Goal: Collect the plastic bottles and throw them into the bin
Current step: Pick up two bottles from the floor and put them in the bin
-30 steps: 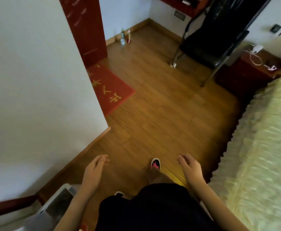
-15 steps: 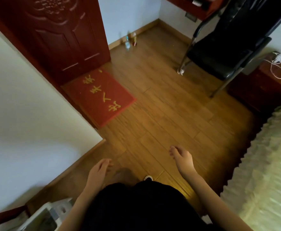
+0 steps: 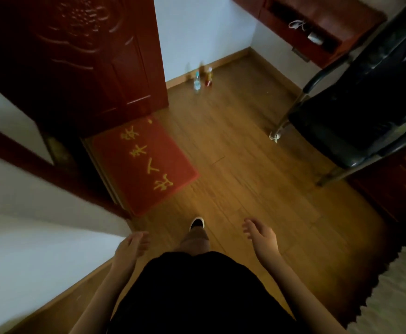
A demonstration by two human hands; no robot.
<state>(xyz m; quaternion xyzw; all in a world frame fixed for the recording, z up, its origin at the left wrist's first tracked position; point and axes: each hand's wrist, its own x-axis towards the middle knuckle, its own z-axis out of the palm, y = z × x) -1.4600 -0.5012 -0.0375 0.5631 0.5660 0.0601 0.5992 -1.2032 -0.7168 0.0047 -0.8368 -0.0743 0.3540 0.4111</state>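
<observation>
Two bottles are seen upright by the far wall (beside the door), well apart from the left hand and right hand, whose fingers are held loose, empty.

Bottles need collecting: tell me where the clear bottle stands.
Head view, top centre: the clear bottle stands on the floor by the baseboard, right of the red door, beside an orange bottle.

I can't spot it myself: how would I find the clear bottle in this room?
Start at the dark red door and look just right of it, along the skirting board. Two bottles stand on the wooden floor there. The clear bottle is the left one, with a blue label; the amber bottle beside it has a red label.
</observation>
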